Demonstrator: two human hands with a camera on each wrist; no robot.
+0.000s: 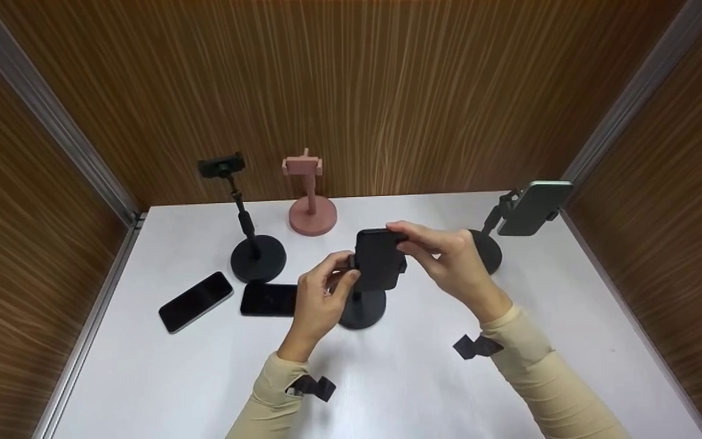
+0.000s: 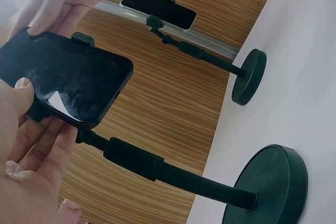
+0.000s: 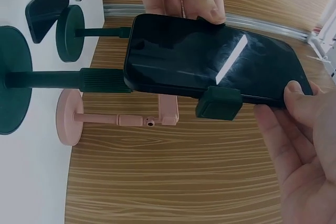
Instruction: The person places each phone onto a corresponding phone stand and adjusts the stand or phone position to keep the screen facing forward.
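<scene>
A black phone (image 1: pixel 378 262) sits upright in the clamp (image 3: pixel 219 103) of a black phone stand (image 1: pixel 366 314), its screen toward me. My left hand (image 1: pixel 319 300) pinches the phone's left edge beside the clamp, thumb on the screen side and fingers behind. With thumb and fingertips, my right hand (image 1: pixel 456 262) grips the phone's upper right corner. In the left wrist view the stand's pole (image 2: pixel 194 182) runs down to its round base. Most of the clamp's back is hidden by the phone.
Two phones lie flat on the white table (image 1: pixel 424 378): one phone (image 1: pixel 196 302) at left, another phone (image 1: pixel 269 299) beside the left hand. Behind stand a black stand (image 1: pixel 258 258) and a pink stand (image 1: pixel 312 215). At right, another stand (image 1: pixel 488 251) holds a light-edged phone (image 1: pixel 535 208).
</scene>
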